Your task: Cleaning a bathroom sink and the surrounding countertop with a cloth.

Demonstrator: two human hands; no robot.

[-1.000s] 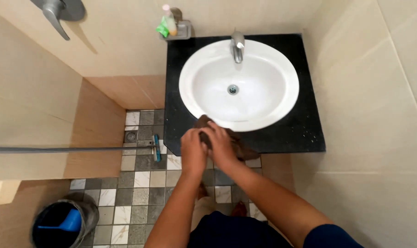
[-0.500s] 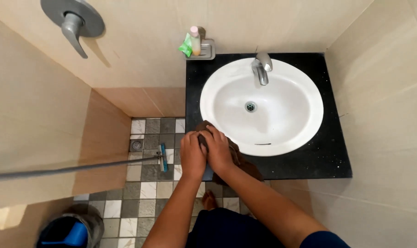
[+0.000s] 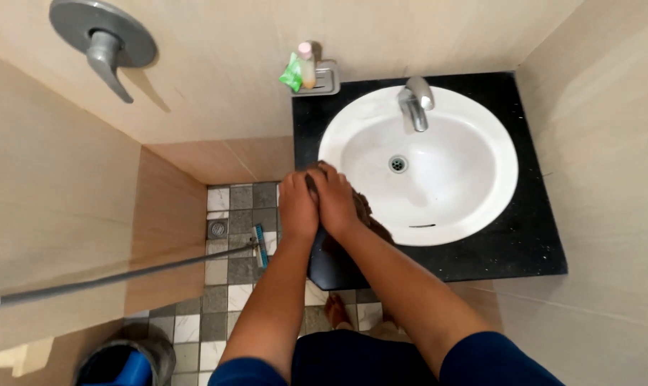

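My left hand and my right hand press side by side on a brown cloth at the left edge of the black counter, by the rim of the white oval basin. Both hands are closed over the cloth, which shows only behind my right hand and along that wrist. The chrome tap stands at the basin's far side, above the drain.
A wall soap dish holds a green packet and a pink-capped bottle. A grey shower mixer handle is on the wall at upper left. A long-handled scrubber leans across the checkered floor tiles. A bucket sits at bottom left.
The view has shifted, so the sink now sits further right and lower in frame. My hands with the cloth have slid from the counter's front edge to its left edge.
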